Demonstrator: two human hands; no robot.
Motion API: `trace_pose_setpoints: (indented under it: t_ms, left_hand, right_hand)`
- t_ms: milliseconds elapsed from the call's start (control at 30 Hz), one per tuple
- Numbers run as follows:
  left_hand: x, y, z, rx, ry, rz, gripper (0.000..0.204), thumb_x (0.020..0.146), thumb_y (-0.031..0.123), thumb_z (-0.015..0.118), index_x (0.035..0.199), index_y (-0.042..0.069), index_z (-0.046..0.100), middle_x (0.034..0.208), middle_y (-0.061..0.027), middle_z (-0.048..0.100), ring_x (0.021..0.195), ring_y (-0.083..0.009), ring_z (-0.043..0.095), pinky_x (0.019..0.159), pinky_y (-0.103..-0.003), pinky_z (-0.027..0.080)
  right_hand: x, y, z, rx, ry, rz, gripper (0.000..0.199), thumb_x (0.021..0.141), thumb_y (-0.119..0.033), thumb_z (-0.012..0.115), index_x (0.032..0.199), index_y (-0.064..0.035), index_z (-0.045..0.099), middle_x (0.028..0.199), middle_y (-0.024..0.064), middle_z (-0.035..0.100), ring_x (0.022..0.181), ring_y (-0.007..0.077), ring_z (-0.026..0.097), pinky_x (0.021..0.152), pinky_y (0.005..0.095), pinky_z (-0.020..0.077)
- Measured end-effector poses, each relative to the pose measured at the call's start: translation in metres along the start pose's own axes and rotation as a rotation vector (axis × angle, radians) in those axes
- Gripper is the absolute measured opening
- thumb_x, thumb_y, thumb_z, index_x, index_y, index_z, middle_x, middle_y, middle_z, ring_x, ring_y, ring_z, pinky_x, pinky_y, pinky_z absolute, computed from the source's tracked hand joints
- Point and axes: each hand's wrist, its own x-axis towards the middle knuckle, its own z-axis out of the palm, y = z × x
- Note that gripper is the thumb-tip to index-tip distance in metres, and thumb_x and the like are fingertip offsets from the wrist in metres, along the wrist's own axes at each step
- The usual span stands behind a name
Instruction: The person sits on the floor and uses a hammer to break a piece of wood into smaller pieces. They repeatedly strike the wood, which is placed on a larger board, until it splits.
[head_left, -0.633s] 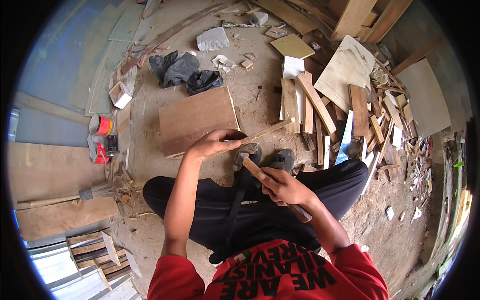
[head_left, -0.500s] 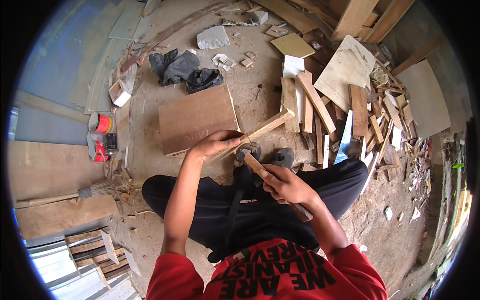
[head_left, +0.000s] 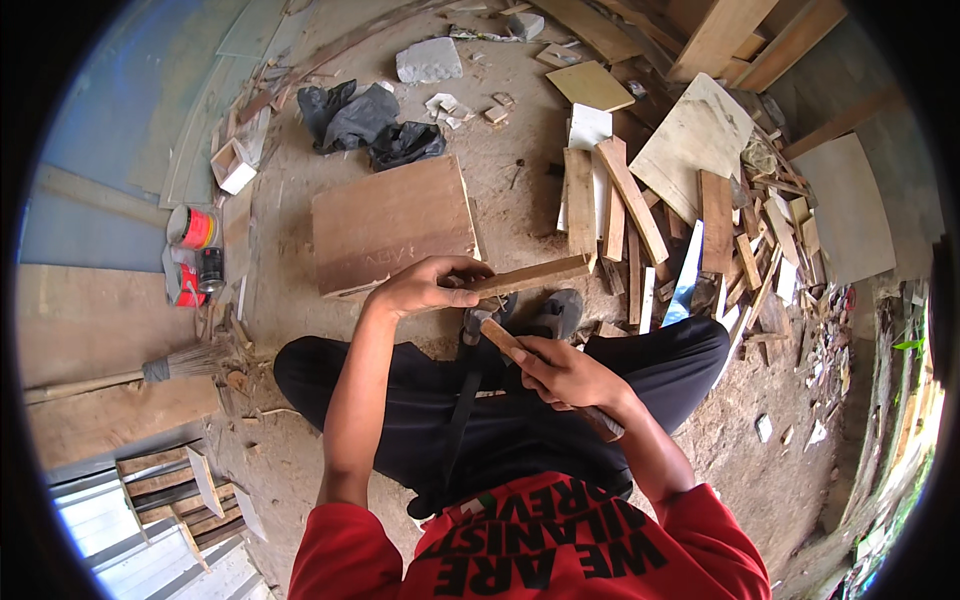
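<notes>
At the far left of the frame, a red can (head_left: 190, 226) with a band label stands on the floor, and just below it is a smaller red and black can (head_left: 195, 275); a small open white box (head_left: 232, 168) lies above them. A brown board (head_left: 390, 223) lies flat at the upper middle.

The left hand (head_left: 425, 287) is at the centre, its fingers wrapped around one end of a wood strip (head_left: 530, 275) that points to the right, above the knees. The strip looks light, stiff and rough, probably with splinters, so a grip near its end, as now, seems good.

The right hand (head_left: 565, 375) has its fingers closed around a wooden handle (head_left: 500, 335). Its dark head (head_left: 470, 325) looks heavy, so the tool is best held low on the handle.
</notes>
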Motion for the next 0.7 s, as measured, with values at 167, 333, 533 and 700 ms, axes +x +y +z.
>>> trace_pose_setpoints:
  t_ms: [167,333,533,700]
  left_hand:
    - [-0.002,-0.016,-0.003,0.004,0.048,0.021,0.062,0.083,0.039,0.08,0.129,0.001,0.063,0.111,-0.0082,0.066,0.106,-0.0175,0.059,0.099,-0.033,0.044]
    - [-0.006,-0.044,-0.008,0.233,-0.033,-0.009,0.065,0.092,0.057,0.063,0.124,0.0,0.062,0.109,-0.0093,0.067,0.102,-0.0188,0.062,0.091,-0.033,0.048]
    - [-0.011,-0.058,0.032,-0.273,0.147,0.056,0.054,0.101,0.056,0.05,0.109,0.004,0.062,0.082,0.0,0.057,0.067,-0.007,0.047,0.06,-0.024,0.041]
    - [-0.012,-0.058,0.031,-0.278,0.14,0.103,0.052,0.101,0.054,0.05,0.106,0.003,0.06,0.078,0.0039,0.047,0.064,-0.0045,0.038,0.057,-0.021,0.035]
  right_hand:
    - [-0.003,-0.008,0.002,0.104,0.021,0.026,0.033,0.107,-0.037,0.046,0.108,-0.0055,0.054,0.071,-0.0028,0.044,0.05,0.005,0.041,0.042,0.0233,0.0352]
    - [-0.009,-0.014,0.004,0.157,0.128,0.031,0.037,0.107,-0.034,0.047,0.13,-0.005,0.052,0.073,-0.0032,0.044,0.049,0.0035,0.036,0.041,0.021,0.03]
    - [-0.011,-0.014,-0.012,0.212,0.172,-0.08,0.038,0.107,-0.032,0.048,0.133,-0.0037,0.051,0.072,-0.0033,0.042,0.048,0.0022,0.036,0.04,0.0193,0.0284]
    - [-0.01,-0.007,-0.005,0.229,0.18,-0.113,0.036,0.108,-0.03,0.047,0.133,-0.0042,0.051,0.071,-0.0033,0.042,0.046,0.0018,0.034,0.038,0.0194,0.0272]
